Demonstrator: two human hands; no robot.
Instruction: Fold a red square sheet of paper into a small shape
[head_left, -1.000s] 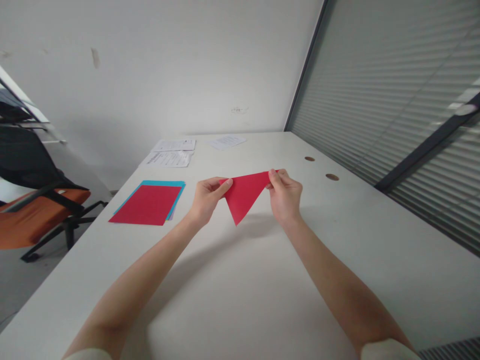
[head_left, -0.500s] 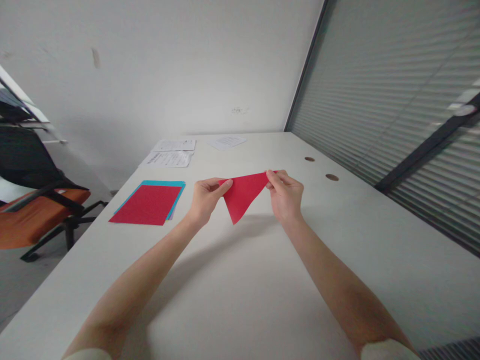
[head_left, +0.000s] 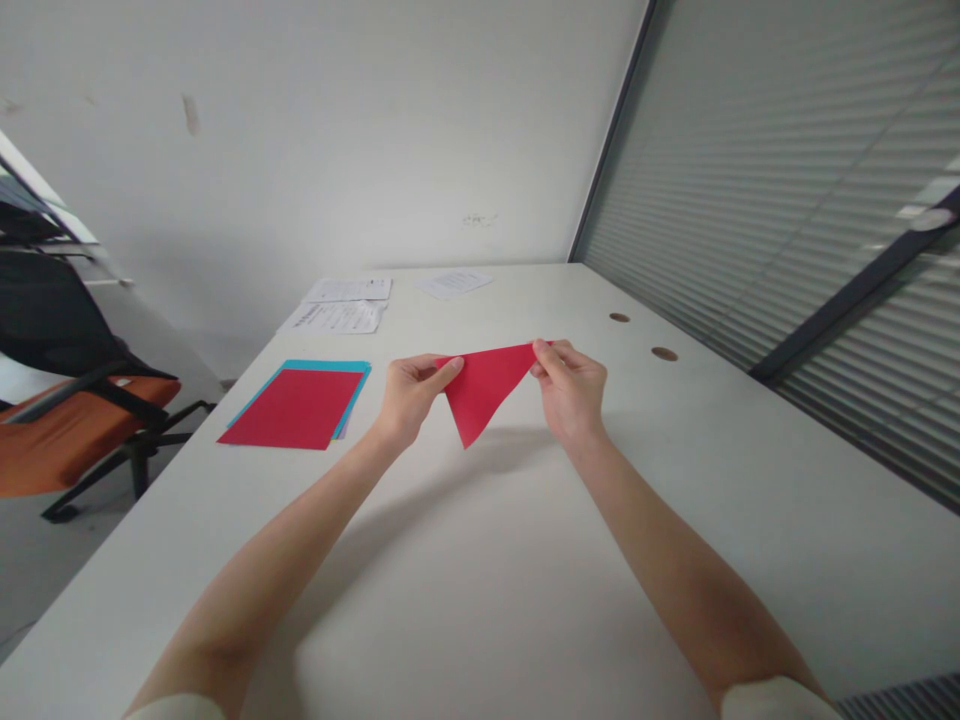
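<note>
A red sheet of paper point(head_left: 487, 388), showing as a triangle with one point hanging down, is held above the white table point(head_left: 480, 560). My left hand point(head_left: 411, 398) pinches its left corner between thumb and fingers. At the upper right corner, my right hand point(head_left: 574, 390) is closed on the paper in the same way. The top edge runs nearly straight between the two hands. Both corners are partly hidden by the fingers.
To the left lies a stack of coloured paper point(head_left: 292, 410), red on top with blue beneath. Printed sheets point(head_left: 337, 316) rest at the back left, another printed sheet point(head_left: 454, 284) at the back middle. An orange and black chair point(head_left: 82, 420) stands left. Blinds point(head_left: 787, 200) flank the right side.
Almost nothing differs. Both hands keep their grip on the red paper, and its lower point has shifted very slightly left.
</note>
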